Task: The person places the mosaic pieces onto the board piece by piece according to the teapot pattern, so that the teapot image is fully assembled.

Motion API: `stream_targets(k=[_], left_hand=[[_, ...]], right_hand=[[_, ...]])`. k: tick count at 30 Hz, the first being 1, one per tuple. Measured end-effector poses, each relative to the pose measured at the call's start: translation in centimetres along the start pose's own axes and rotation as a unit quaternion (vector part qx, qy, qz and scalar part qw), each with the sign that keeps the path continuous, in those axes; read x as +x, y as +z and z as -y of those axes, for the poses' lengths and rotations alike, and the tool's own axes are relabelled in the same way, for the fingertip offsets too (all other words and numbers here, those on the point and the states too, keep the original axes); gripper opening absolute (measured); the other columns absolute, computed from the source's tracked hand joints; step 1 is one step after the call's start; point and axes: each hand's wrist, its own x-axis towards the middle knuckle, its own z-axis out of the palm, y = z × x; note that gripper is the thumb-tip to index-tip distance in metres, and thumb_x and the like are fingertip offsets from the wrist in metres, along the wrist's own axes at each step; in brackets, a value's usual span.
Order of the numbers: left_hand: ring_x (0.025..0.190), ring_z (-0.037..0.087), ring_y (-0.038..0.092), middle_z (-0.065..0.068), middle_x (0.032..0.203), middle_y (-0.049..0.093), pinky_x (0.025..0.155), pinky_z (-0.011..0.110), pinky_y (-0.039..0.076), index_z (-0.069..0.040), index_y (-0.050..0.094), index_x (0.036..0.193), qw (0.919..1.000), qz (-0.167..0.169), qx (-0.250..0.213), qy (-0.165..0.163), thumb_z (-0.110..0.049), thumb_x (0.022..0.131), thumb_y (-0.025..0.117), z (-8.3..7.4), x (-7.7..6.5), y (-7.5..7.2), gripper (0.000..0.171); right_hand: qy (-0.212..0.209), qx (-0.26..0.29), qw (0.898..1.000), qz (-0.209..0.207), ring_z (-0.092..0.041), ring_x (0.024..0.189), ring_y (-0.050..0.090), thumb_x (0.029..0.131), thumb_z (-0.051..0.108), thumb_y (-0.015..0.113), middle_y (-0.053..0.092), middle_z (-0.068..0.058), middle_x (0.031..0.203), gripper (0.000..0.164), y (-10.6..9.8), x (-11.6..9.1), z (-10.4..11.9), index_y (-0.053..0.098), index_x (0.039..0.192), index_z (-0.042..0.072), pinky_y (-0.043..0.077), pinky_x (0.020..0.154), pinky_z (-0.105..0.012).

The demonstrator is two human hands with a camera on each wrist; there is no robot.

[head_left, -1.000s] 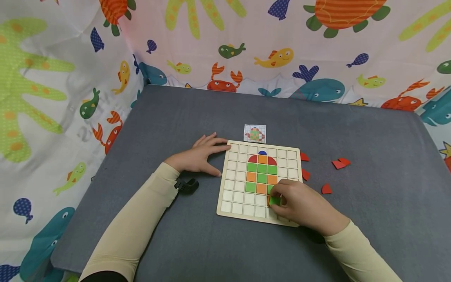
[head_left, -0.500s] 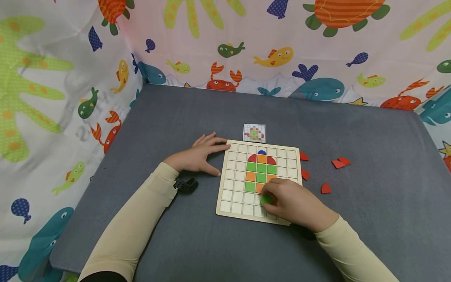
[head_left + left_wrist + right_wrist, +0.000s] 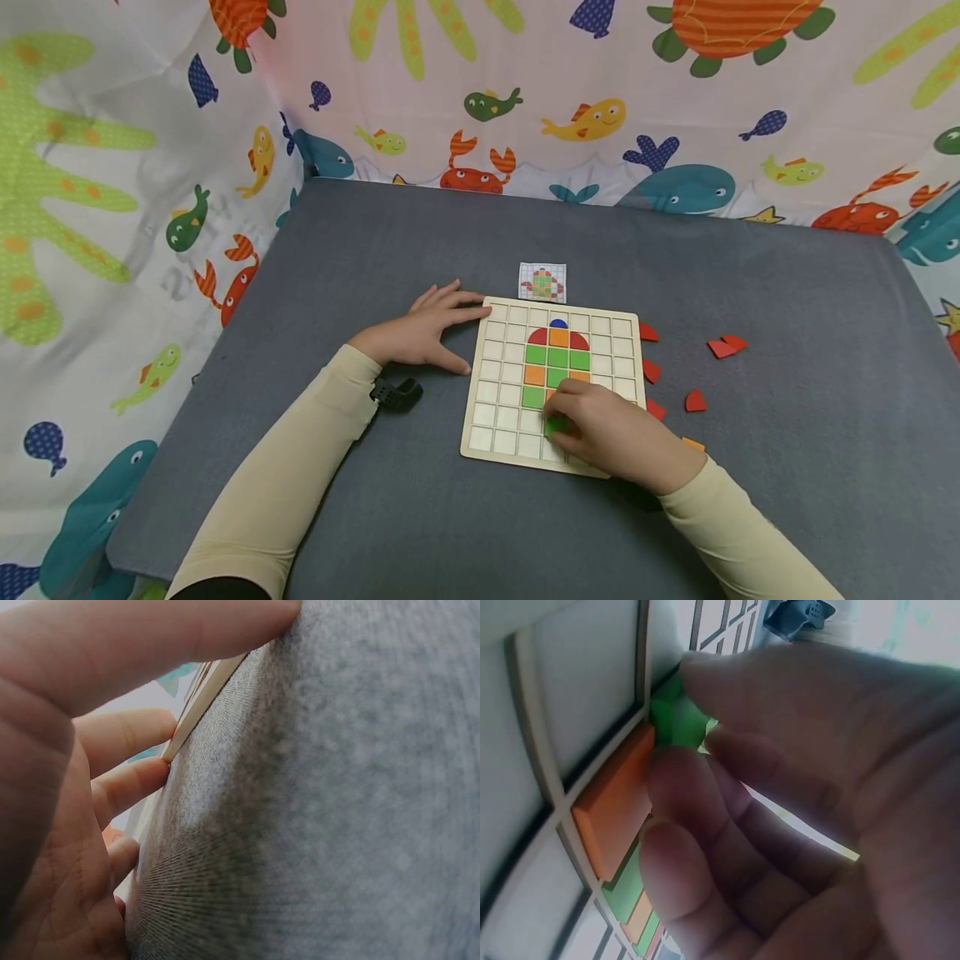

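My right hand (image 3: pixel 611 429) pinches a green square tile (image 3: pixel 555 425) at the lower middle of the wooden grid board (image 3: pixel 498 417). In the right wrist view, thumb and fingertips hold the green tile (image 3: pixel 679 720) at a cell, beside an orange tile (image 3: pixel 615 806); whether it is fully seated cannot be told. My left hand (image 3: pixel 423 329) lies with fingers spread at the board's left side. The left wrist view shows its fingertips touching the board's edge (image 3: pixel 199 705). Green and orange squares, two red quarter-rounds and a blue half-round (image 3: pixel 558 323) fill cells above; my right hand hides some cells.
A small printed pattern card (image 3: pixel 543 282) lies behind the board. Several red pieces (image 3: pixel 695 402) are scattered to its right on the grey table (image 3: pixel 795 467). An orange piece (image 3: pixel 693 444) shows beside the right forearm. A patterned cloth (image 3: pixel 442 83) hangs behind.
My right hand has shifted left across the board's lower part with the green tile. An orange piece and another red piece have come into view beside it. My left hand stays put.
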Motion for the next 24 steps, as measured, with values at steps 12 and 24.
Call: stream_targets(k=[12, 24], left_hand=[[0.164, 0.029, -0.006, 0.001, 0.173, 0.025, 0.128, 0.053, -0.011, -0.02, 0.039, 0.165, 1.0, 0.0, 0.005, 0.004, -0.04, 0.085, 0.088, 0.0, 0.0, -0.1, 0.096], [0.163, 0.028, -0.007, 0.001, 0.173, 0.025, 0.129, 0.052, -0.01, -0.02, 0.038, 0.165, 1.0, 0.001, 0.001, 0.005, -0.039, 0.085, 0.088, -0.1, -0.1, -0.1, 0.096]], right_hand=[[0.01, -0.007, 1.0, -0.002, -0.01, 0.091, 0.061, 0.087, 0.007, 0.086, 0.064, 0.004, 0.097, 0.018, 0.2, -0.2, -0.1, 0.079, 0.103, 0.011, 0.057, 0.076, -0.026], [0.03, -0.01, 0.999, -0.02, -0.001, 0.077, 0.054, 0.087, 0.011, 0.086, 0.061, 0.011, 0.09, 0.014, -0.8, -2.3, -1.1, 0.079, 0.099, 0.015, 0.051, 0.066, -0.02]])
